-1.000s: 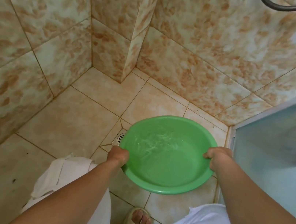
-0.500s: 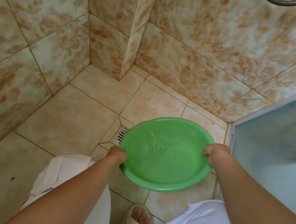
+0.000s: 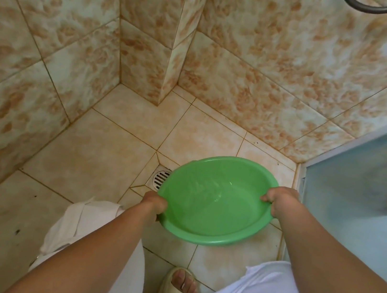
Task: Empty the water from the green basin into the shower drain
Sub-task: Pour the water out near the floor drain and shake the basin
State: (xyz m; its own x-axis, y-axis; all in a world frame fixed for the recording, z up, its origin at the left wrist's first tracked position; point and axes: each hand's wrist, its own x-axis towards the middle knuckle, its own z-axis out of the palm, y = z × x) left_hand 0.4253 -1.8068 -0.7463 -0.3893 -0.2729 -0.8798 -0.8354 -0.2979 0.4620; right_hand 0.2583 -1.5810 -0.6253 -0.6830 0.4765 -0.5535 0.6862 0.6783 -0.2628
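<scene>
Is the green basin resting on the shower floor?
No: the green basin is held in the air by the left hand and right hand at its rim, above the floor drain.

- The floor drain (image 3: 160, 179) is partly covered by the green basin (image 3: 217, 200), held above it.
- Open floor tiles (image 3: 90, 156) are left free to the left.
- Passage on the right is blocked by the frosted shower door (image 3: 359, 208).
- The far side is closed off by the tiled wall (image 3: 261, 68).

I'm standing in a home shower stall: mottled tan tiles (image 3: 275, 65) cover the walls and floor, a metal drain (image 3: 159, 178) sits in the floor, a hose (image 3: 374, 6) loops overhead, and a frosted door (image 3: 367, 202) closes my right.
</scene>
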